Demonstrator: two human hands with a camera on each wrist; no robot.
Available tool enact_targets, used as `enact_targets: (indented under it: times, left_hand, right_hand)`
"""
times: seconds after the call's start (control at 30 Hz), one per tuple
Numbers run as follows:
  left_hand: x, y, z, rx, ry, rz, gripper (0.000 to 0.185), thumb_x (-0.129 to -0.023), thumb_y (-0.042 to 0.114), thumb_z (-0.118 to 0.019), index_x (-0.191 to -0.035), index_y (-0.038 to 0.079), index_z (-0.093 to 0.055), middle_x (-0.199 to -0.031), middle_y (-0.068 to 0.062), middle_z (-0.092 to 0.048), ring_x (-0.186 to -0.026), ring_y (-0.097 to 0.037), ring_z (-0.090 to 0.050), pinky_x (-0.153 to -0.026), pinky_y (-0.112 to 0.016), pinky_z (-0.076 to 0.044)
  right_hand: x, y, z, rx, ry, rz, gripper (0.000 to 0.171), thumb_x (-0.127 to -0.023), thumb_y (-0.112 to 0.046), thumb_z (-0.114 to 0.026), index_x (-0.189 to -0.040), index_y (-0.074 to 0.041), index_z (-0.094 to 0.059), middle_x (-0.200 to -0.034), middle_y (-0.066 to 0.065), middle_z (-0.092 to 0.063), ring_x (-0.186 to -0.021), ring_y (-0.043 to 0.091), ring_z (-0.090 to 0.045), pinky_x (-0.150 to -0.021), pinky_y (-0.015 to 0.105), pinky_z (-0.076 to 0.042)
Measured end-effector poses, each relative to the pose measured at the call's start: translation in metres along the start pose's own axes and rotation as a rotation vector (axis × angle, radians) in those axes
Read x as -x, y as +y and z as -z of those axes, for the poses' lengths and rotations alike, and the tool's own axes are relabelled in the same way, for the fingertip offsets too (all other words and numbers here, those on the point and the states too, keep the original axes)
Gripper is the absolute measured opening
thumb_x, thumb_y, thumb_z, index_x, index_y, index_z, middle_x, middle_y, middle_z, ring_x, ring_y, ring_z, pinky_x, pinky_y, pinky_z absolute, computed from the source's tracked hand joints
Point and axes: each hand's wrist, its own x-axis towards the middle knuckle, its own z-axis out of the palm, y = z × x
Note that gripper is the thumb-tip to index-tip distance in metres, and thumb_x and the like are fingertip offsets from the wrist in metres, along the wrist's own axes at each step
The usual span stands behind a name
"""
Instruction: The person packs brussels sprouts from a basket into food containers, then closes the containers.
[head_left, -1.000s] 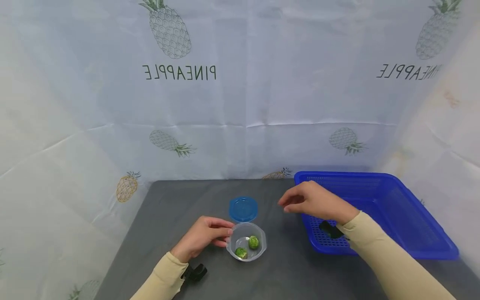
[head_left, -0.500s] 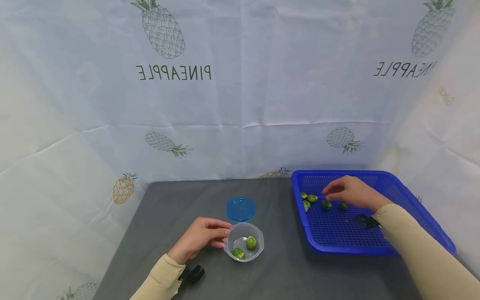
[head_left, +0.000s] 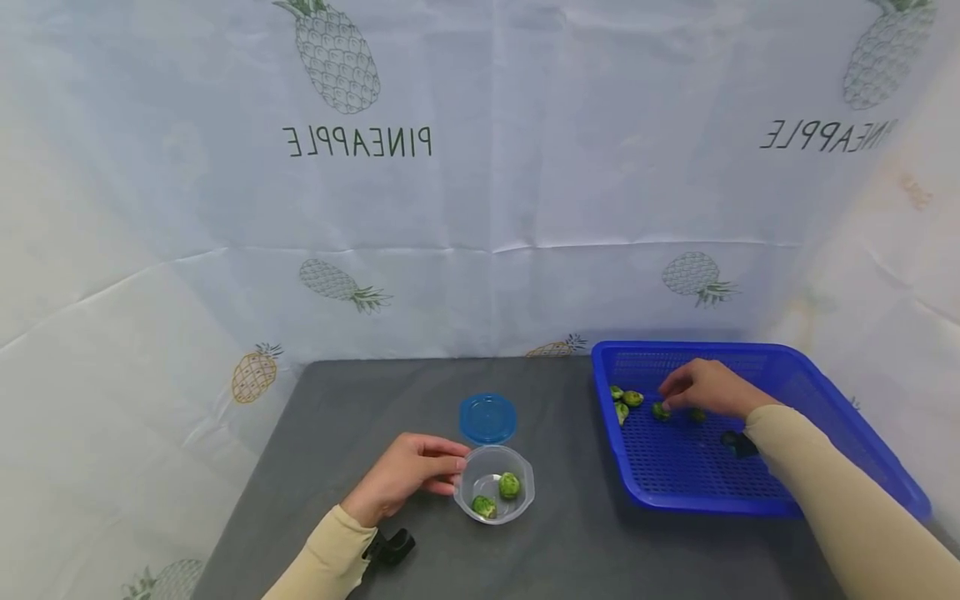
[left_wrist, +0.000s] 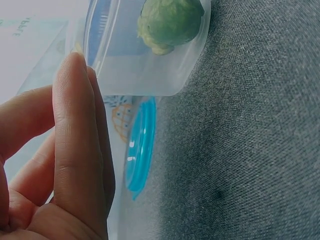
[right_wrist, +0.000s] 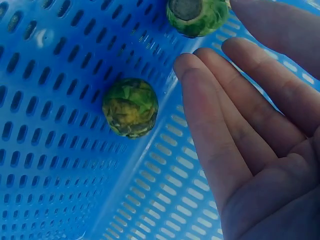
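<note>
- The left hand (head_left: pixel 408 472) grips the near-left rim of a clear plastic container (head_left: pixel 492 463), thumb and fingers closed on its edge; the container stands upright on the grey-covered table (head_left: pixel 360 417), between the table's left edge and the basket.
- Inside the container lie two sprouts: one Brussels sprout (head_left: pixel 509 486) toward its right wall, a second Brussels sprout (head_left: pixel 484 506) toward the near wall.
- A round blue lid (head_left: pixel 487 418) lies just beyond the container, on the side of the table's far edge.
- The right hand (head_left: pixel 703 387) is inside the blue plastic basket (head_left: pixel 750 507), its fingers slack and loosely bent, grasping nothing that shows; the thumb tip is at the upper edge of a basket sprout (head_left: pixel 661 411), though I cannot tell whether they touch.
- Another sprout (head_left: pixel 698 414) lies below the right hand on the basket floor, partly covered by it.
- Three more sprouts (head_left: pixel 633 398) lie close together by the basket's far left corner.
- The basket sits at the table's far right corner.
- Past the far edge hangs a white cloth (head_left: pixel 480 192) printed with pineapples and mirrored lettering.
</note>
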Motion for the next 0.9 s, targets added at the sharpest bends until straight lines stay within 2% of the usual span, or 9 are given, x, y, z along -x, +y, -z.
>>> enact_targets:
  times: [0.43,0.9]
  left_hand:
    - [0.0017,-0.0001,-0.0013,0.007,0.003,0.0,0.038,-0.1,0.017,-0.079,-0.131,-0.005,-0.075,-0.12,-0.021,-0.079,-0.088,-0.013,-0.078,-0.081,-0.032,-0.07]
    - [0.0022,0.002,-0.0006,0.005,0.002,-0.002,0.038,-0.102,0.016,-0.078,-0.133,-0.005,-0.074,-0.123,-0.022,-0.078,-0.089,-0.013,-0.078,-0.081,-0.032,-0.07]
  right_hand:
    - [-0.0051,0.0023,-0.003,0.012,-0.031,0.0,0.039,-0.094,-0.027,-0.085,-0.123,-0.001,-0.079,-0.118,0.016,-0.08,-0.108,0.036,-0.075,-0.085,0.054,-0.066]
    - [-0.0059,-0.0007,-0.0056,-0.024,-0.054,0.006,0.032,-0.095,-0.023,-0.083,-0.119,-0.002,-0.081,-0.118,0.015,-0.08,-0.102,0.029,-0.076,-0.084,0.052,-0.066]
